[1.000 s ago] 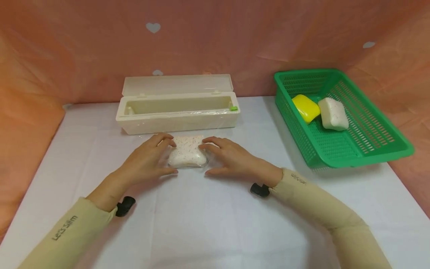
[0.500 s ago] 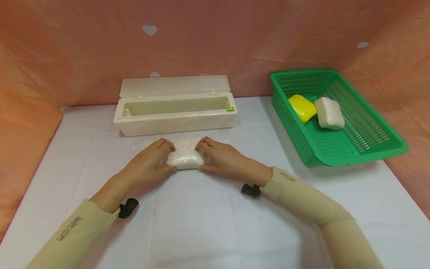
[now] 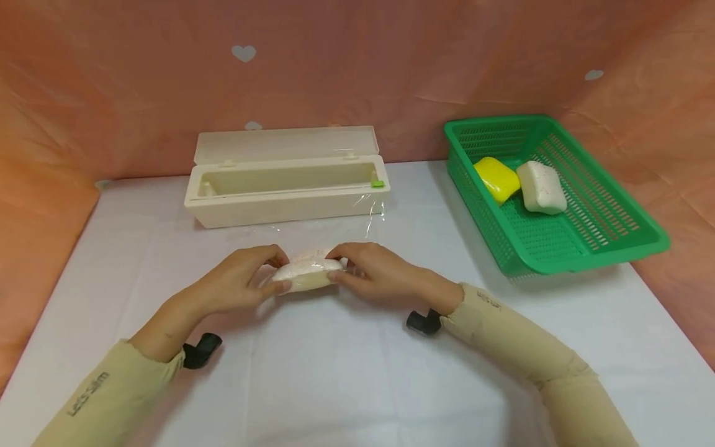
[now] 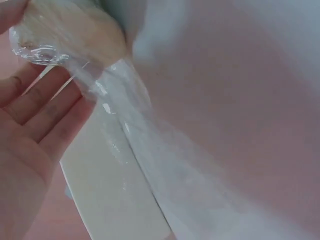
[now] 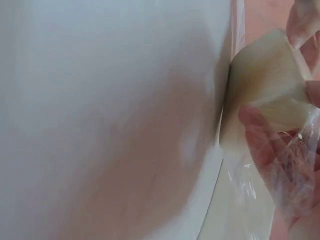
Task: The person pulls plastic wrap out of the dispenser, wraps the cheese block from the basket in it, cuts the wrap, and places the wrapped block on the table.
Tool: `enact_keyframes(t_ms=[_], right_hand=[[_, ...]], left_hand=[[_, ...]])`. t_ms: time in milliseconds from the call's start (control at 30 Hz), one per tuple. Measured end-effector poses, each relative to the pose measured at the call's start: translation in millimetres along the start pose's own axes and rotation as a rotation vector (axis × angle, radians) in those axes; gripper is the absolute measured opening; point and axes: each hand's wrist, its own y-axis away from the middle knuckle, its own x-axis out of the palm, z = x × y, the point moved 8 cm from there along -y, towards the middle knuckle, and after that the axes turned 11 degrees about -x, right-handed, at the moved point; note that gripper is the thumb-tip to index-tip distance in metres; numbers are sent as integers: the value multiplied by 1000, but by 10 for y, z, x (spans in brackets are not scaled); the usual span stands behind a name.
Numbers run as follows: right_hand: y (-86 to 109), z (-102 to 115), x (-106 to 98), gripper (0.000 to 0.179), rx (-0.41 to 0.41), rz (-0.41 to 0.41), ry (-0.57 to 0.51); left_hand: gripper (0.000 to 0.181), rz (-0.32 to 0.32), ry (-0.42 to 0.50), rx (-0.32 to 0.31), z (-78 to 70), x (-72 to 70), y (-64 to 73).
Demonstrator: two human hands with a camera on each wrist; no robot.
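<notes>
A white speckled, pillow-shaped block (image 3: 307, 273) with a beige underside is tipped up between my two hands, its beige face towards me in the head view. Clear cling film (image 5: 300, 175) lies around it and stretches towards the long cream dispenser box (image 3: 290, 205) behind. My left hand (image 3: 240, 279) grips the block's left end, thumb in front and fingers behind. At the other end my right hand (image 3: 385, 273) pinches it the same way, with crumpled film over the fingers in the right wrist view. The block's beige face (image 5: 270, 75) also shows there.
The dispenser box stands at the back with its lid (image 3: 287, 146) raised and a green slider (image 3: 377, 184) at its right end. On the right, a green basket (image 3: 592, 261) holds a yellow block (image 3: 497, 180) and another white speckled block (image 3: 543, 187). A pink curtain (image 3: 335, 62) hangs behind.
Both hands have closed on the block's ends from beside it. It has been tipped from lying flat to showing its underside, and drawn slightly nearer, away from the dispenser box.
</notes>
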Motion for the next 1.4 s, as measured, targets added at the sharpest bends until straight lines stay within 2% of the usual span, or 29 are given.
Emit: enact_keyframes(t_ms=[133,267,367,500,600,767,900,1000,1100,1233,1333,1400], right_hand=[[-21,-107,-22,22,51,-35,-107],[-81,-245,-68,21,135,-77,-240],[-137,-399,-99,26,254,-112,-320],[-163,-607,-93,34,431,-136,-389],[-172,-688,-80,37,502,-139,-412],[-223,-729,-115,41,521,-162,-363],[-237,-759,-131,44,535,-168,-302],[-215,-779,-116,44,548,-143,-281],[-203,-774,-81,41,546,-93,-285],[-208,-755,-31,43,537,-10,-240],[-212,-742,3,45,535,17,-220],[-205,-734,31,43,545,14,-243]], left_hand=[[22,13,89,-23,36,-24,-47],[24,25,185,-120,136,-45,-104],[28,51,216,-186,182,-29,-160],[44,70,234,-269,223,18,-243],[54,59,240,-328,260,42,-293],[62,68,291,-381,314,81,-363],[65,136,438,-428,372,182,-403],[67,165,529,-470,395,260,-424],[67,153,531,-516,417,294,-425],[68,144,514,-567,433,310,-399],[69,150,533,-592,456,318,-388],[67,160,549,-598,466,322,-386]])
